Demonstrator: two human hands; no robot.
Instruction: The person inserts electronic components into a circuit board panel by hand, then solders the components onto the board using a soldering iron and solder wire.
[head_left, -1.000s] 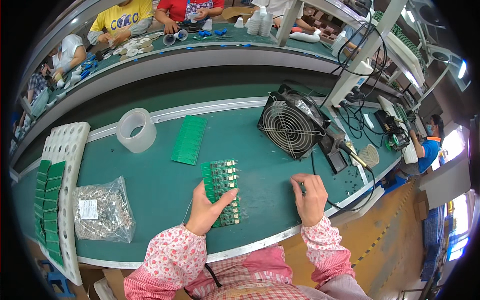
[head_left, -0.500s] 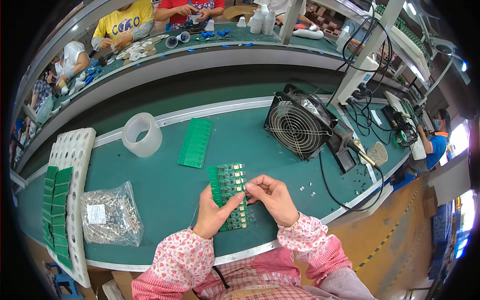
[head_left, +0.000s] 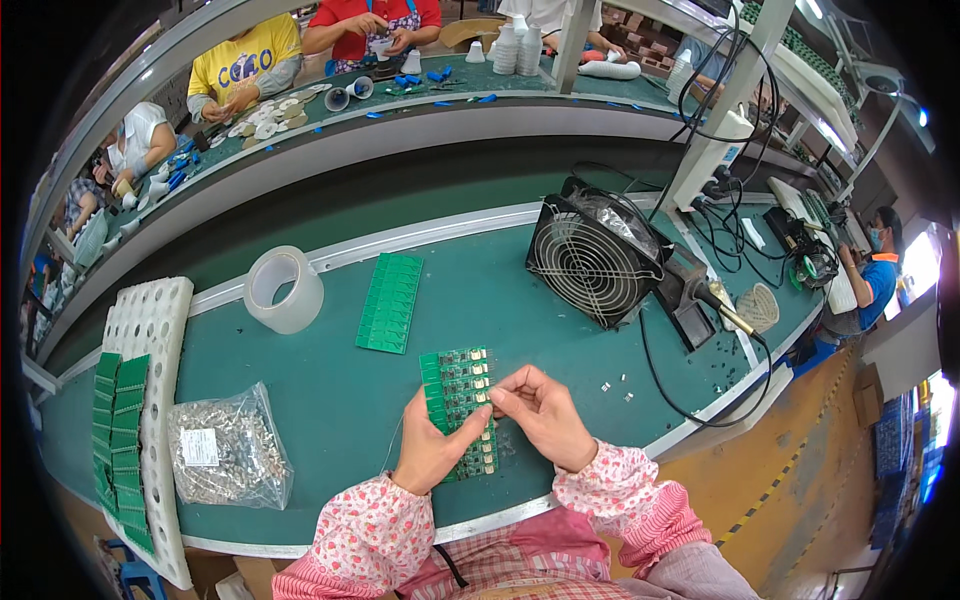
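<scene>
A green circuit board panel [head_left: 457, 383] with rows of small components and pins along its right edge is in front of me, just above the mat. My left hand [head_left: 432, 440] grips its left side, with the thumb lying across the front. At the panel's right edge my right hand [head_left: 540, 408] has thumb and forefinger pinched together near one of the pale components; whatever is between the fingertips is too small to make out. A second green panel [head_left: 390, 302] lies flat on the mat just beyond.
On the left are a tape roll [head_left: 284, 290], a clear bag of small metal parts [head_left: 230, 450] and a white foam tray [head_left: 160, 400] bearing green boards [head_left: 128, 430]. A black fan [head_left: 595, 258] and a soldering iron [head_left: 735, 312] stand right. Several people work beyond.
The whole view has shifted slightly, so the bench things appear a little lower. Both hands stay at the circuit board panel, the right one still pinching at its right edge.
</scene>
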